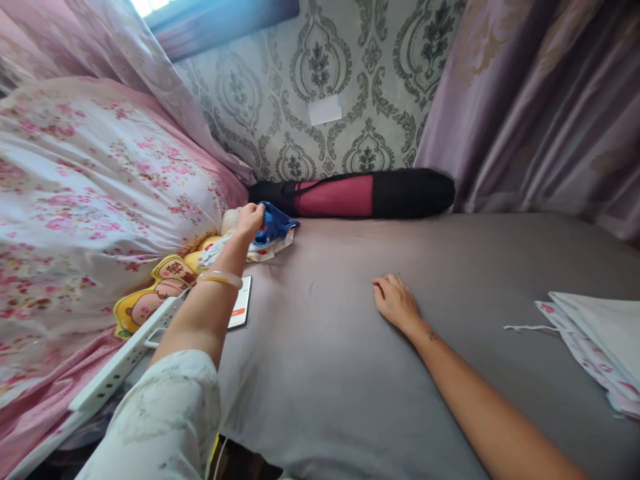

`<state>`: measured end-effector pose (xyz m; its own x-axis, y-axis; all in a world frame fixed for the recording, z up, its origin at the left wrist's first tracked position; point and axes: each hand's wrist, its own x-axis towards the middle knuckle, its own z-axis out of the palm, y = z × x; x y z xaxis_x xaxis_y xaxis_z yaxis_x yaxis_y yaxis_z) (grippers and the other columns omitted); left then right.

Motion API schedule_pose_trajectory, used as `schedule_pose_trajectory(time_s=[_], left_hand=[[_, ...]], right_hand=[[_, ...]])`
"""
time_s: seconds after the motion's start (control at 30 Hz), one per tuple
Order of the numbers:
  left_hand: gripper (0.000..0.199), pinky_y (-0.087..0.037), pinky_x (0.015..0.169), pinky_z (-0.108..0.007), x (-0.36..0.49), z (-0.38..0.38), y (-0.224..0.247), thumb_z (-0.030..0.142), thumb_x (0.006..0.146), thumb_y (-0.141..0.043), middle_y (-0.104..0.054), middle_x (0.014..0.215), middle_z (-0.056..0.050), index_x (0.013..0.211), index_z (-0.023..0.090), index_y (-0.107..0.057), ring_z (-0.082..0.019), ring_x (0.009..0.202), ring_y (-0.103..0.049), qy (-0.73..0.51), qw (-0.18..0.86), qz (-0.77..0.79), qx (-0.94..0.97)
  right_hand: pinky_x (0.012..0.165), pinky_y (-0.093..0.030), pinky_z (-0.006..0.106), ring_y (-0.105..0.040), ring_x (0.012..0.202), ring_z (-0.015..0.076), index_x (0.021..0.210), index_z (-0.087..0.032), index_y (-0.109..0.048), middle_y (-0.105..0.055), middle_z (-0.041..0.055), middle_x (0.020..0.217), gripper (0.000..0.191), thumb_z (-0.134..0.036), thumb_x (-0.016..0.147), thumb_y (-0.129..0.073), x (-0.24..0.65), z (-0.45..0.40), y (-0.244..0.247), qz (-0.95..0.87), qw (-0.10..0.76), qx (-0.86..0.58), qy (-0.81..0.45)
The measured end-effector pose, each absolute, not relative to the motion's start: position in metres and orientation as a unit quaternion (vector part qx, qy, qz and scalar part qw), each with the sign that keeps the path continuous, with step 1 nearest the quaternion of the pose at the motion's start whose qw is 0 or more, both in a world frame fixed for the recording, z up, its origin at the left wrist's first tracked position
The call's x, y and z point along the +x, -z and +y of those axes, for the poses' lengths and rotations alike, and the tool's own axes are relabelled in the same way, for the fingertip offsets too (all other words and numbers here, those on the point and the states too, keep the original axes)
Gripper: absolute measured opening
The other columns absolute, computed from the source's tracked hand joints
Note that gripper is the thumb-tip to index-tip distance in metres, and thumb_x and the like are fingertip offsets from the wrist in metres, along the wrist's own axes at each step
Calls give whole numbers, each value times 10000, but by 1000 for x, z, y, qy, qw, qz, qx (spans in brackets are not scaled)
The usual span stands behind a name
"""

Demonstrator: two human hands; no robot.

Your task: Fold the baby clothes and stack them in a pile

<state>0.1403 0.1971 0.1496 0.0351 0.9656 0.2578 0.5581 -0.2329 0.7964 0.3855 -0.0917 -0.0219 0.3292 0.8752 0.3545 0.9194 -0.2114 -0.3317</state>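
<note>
My left hand (251,219) is stretched far forward, its fingers closed on a blue cloth (274,225) at the head of a small pile. Under the blue cloth lie pale printed fabrics (267,253). My right hand (397,301) rests on the grey sheet (325,347), palm down with fingers loosely bent and nothing visible in it. Beneath my left forearm, a phone (243,303) with a lit screen is partly hidden.
A black and red long bag (335,195) lies along the wall. At left are a yellow cartoon cushion (145,307), a white power strip (113,380) and floral bedding (100,180). Folded white fabric (600,333) with a cord sits at right. Curtains (510,107) hang behind.
</note>
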Motion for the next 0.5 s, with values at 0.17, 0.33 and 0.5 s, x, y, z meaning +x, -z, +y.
schedule_pose_trajectory(time_s=[0.17,0.33,0.5], left_hand=[[166,-457,517,-219,199,158,-153,281,931,-461,-503,538,50,785,204,-443,-123,492,-579,-472,426,463,617],[222,-471,542,-185,246,113,-147,337,911,-562,-590,618,47,848,213,-388,-125,599,-669,-498,556,342,570],[240,-485,578,-170,281,67,-139,376,912,-579,-650,741,18,910,211,-403,-116,684,-695,-492,616,271,553]], right_hand=[[856,-425,325,-583,971,223,1060,-187,-666,-634,105,1018,283,-218,929,-417,387,-92,22,-585,249,-771,33],[868,-439,332,-589,987,231,1073,-172,-659,-636,114,1028,279,-211,919,-429,390,-93,21,-584,260,-769,12],[860,-466,337,-618,916,212,1113,-177,-634,-658,104,1011,280,-230,901,-460,392,-92,17,-553,328,-765,-44]])
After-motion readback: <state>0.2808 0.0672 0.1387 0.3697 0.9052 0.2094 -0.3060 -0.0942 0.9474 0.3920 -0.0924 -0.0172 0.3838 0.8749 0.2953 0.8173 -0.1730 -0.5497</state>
